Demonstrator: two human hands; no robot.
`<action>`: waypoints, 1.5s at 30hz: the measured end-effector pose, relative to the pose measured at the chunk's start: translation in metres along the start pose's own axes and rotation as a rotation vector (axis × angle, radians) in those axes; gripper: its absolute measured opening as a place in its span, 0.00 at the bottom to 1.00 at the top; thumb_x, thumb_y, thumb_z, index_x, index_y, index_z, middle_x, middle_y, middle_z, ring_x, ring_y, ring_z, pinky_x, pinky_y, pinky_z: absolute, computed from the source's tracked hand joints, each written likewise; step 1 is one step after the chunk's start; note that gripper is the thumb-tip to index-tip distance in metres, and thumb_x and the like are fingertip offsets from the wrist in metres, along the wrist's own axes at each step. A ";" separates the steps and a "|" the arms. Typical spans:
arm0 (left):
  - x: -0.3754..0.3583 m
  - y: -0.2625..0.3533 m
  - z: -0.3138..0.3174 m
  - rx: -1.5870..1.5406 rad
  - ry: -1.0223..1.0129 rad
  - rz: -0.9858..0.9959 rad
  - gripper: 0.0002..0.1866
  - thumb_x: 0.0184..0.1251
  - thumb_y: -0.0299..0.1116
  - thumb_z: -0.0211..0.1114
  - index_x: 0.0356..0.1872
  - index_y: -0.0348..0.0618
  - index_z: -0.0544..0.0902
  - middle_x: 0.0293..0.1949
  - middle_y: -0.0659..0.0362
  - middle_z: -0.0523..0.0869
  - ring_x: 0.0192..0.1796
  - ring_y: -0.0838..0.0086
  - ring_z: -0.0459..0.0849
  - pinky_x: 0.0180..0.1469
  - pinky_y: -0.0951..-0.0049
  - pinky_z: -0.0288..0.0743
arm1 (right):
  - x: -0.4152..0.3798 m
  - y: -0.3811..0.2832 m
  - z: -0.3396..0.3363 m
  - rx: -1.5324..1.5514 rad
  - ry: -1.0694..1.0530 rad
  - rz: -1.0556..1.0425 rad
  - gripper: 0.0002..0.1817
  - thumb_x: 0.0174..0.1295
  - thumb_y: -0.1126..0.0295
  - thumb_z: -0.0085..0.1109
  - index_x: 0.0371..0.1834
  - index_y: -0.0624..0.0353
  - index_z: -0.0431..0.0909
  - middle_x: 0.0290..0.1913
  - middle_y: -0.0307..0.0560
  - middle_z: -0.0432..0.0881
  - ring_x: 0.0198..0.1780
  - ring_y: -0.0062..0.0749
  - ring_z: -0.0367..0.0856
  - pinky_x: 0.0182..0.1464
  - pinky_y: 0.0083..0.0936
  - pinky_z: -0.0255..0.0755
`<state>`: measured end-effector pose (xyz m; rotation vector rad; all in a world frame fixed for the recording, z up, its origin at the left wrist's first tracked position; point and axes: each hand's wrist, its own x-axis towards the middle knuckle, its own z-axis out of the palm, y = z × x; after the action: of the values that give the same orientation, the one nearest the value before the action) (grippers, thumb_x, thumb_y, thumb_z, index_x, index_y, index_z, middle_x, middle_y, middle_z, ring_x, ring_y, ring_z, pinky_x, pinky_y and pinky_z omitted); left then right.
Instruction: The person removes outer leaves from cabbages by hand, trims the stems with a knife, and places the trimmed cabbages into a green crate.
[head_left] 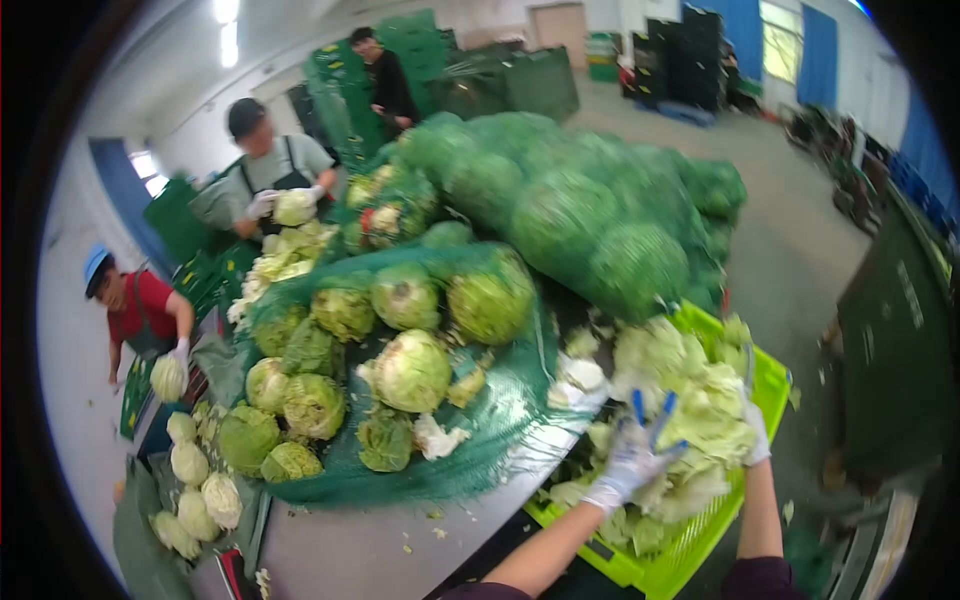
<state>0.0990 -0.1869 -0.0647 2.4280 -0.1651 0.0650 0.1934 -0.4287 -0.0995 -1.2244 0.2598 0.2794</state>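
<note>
**Gloved hands in a crate of cabbage leaves**

A heap of loose pale green cabbage leaves [690, 420] fills the bright lime-green plastic crate [770, 385] at the right edge of the grey metal desk [370, 545]. The left hand [628, 465], in a white glove with blue fingertips, rests on the leaves with fingers spread, its grip released. The right hand [755, 435], also in a white glove, is mostly buried behind the leaves; whether its grip is clenched or slack cannot be told. The crate's near corner is covered by the forearms.

Just left of the crate, a green net sack [500, 400] lies open on the desk with round green cabbage heads [410, 370] spilling from it. Behind, a tall pile of filled green net sacks [590, 200] blocks the view beyond it. Three other people stand at the far left, blurred, each handling a cabbage. Lens distortion darkens and bends the frame edges.
</note>
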 end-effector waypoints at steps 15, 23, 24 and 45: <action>-0.042 -0.009 -0.053 0.111 0.022 0.351 0.31 0.65 0.50 0.60 0.69 0.59 0.67 0.66 0.45 0.66 0.68 0.48 0.63 0.69 0.50 0.55 | 0.127 0.145 -0.067 -1.166 0.486 -0.251 0.17 0.64 0.58 0.57 0.38 0.63 0.73 0.39 0.62 0.81 0.42 0.58 0.80 0.44 0.45 0.72; -0.219 -0.107 -0.232 0.812 0.243 -0.046 0.32 0.55 0.52 0.67 0.64 0.62 0.74 0.64 0.49 0.69 0.70 0.54 0.60 0.72 0.51 0.46 | 0.021 0.017 0.000 -1.092 0.644 -0.681 0.13 0.54 0.71 0.65 0.36 0.63 0.71 0.32 0.59 0.79 0.37 0.55 0.79 0.38 0.40 0.71; -0.242 -0.122 -0.250 0.920 0.279 -0.156 0.35 0.52 0.53 0.68 0.64 0.63 0.73 0.64 0.49 0.69 0.69 0.54 0.61 0.72 0.50 0.46 | 0.014 0.014 0.007 -1.081 0.647 -0.686 0.13 0.54 0.71 0.65 0.36 0.63 0.71 0.32 0.59 0.79 0.37 0.55 0.79 0.38 0.40 0.71; -0.329 -0.188 -0.183 0.655 0.681 -0.643 0.11 0.57 0.45 0.64 0.30 0.49 0.84 0.28 0.55 0.86 0.33 0.59 0.84 0.46 0.59 0.70 | -0.171 -0.012 0.212 -0.461 -0.423 -0.377 0.13 0.70 0.64 0.51 0.44 0.62 0.78 0.17 0.37 0.75 0.15 0.19 0.72 0.18 0.18 0.65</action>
<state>-0.2020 0.1075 -0.0772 2.7928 1.0808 0.7309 0.0466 -0.2436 0.0370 -1.5994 -0.4224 0.2694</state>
